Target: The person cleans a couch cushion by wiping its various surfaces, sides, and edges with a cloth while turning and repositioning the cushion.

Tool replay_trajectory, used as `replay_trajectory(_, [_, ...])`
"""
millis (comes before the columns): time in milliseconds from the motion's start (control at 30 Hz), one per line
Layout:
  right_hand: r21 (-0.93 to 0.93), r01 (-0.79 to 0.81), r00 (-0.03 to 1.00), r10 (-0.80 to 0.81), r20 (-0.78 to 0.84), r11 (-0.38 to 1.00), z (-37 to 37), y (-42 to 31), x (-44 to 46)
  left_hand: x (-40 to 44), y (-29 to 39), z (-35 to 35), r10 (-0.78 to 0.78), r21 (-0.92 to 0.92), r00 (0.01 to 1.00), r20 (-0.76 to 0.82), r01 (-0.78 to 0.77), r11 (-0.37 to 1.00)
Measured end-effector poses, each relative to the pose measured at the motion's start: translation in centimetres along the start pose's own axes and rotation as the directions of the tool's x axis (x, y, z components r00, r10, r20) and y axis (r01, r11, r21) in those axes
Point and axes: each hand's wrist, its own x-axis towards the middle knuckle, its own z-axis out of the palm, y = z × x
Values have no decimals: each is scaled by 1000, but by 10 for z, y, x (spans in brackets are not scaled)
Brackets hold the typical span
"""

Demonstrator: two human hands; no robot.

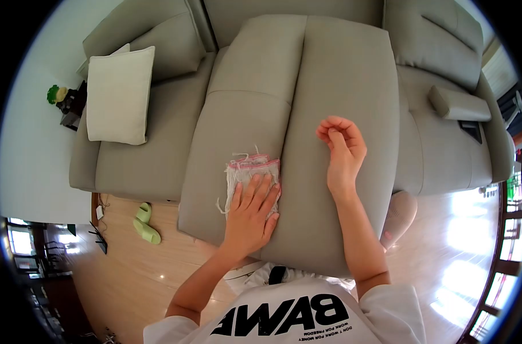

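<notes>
A folded stack of whitish knitted cloth [236,174] with pink edging and loose threads lies on the grey sofa seat [238,123]. My left hand [251,215] rests flat on it, fingers spread, pressing on its lower part and holding nothing. To the right, my right hand [344,149] is above the neighbouring seat cushion [344,74]. Its fingers are curled together with the thumb against them, and whatever may be between them is too small or hidden to name.
A cream pillow [120,94] leans on the sofa's left section. A small grey cushion [459,104] lies on the right section, beside a dark flat object [471,131]. Green slippers [147,230] are on the floor at the left. My knee [400,215] shows at the seat's right edge.
</notes>
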Motion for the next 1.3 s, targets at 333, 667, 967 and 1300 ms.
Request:
replay_trajectory(333, [-46,-8,999,11,51,999,4,23,5,148,-48,21,152,213,958,-243,-100,972])
replay_trajectory(667, [-217,54,997,-41,64,975,0,23,-3,167,-49,7,168,243,947,-273,-101,965])
replay_trajectory(967, [-797,560,828,-122,548,225,-2,5,53,6,-28,-12,-38,55,997,-74,43,998])
replay_trajectory(1300, [-813,559,811,-98,577,-162,10,26,87,232,-105,13,-2,174,938,-346,67,982])
